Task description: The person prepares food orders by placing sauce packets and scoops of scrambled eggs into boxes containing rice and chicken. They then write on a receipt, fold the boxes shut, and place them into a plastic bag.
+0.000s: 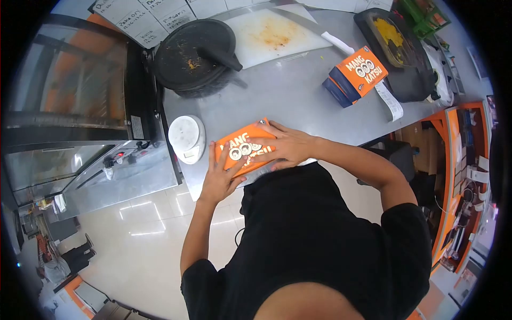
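Note:
An orange box [246, 144] with white "MANG KATSU" lettering lies at the front edge of the steel counter [277, 90]. My left hand [217, 177] lies over its left side with the fingers spread on the lid. Across the box's right side rests my right hand [285, 146], its fingers apart and flat on the top. Just left of the box is a round white scale [186, 140]. Further back on the right stands another orange and dark blue box [358, 74], beside a paper receipt [389, 101].
A black stone mortar [176, 58] with a pestle [220, 57] is at the back left. A stained white cutting board [245, 40] and a white-handled knife [337, 42] lie behind. A black tray [368, 24] holds yellow food. A person [66, 262] is in the far lower left.

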Available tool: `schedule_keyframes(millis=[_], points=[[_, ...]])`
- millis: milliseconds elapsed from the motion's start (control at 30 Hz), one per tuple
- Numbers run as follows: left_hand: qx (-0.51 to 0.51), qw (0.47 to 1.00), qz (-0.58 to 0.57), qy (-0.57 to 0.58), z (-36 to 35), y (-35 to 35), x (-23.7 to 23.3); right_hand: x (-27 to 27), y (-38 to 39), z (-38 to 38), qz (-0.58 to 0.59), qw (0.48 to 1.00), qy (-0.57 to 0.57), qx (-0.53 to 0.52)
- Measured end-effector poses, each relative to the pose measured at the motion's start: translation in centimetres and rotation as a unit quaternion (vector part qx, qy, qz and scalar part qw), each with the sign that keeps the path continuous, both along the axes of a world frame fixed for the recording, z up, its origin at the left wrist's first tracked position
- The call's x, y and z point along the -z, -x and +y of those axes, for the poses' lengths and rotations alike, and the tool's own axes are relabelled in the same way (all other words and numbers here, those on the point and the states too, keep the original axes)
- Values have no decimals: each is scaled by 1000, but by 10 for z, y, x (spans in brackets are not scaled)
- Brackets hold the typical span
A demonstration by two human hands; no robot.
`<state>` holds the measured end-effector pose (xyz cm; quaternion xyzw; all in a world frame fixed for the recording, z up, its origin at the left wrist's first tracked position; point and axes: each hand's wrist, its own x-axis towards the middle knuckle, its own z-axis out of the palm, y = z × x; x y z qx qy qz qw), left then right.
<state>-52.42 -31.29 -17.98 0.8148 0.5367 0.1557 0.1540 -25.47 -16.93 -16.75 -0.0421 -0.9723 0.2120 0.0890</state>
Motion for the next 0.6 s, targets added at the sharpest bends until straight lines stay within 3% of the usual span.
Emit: schedule_keyframes(millis=[133, 367, 467, 600], points=[[16, 996, 83, -29, 4, 2, -6, 32, 2, -4, 28, 999, -45, 7], [31, 993, 114, 25, 29, -14, -36, 28, 0, -3, 77, 995, -53, 14], [60, 998, 26, -2, 26, -15, -26, 32, -4, -12, 82, 994, -45, 61], [-7, 998, 56, -23, 19, -38, -18, 20, -23, -32, 65, 979, -50, 186]])
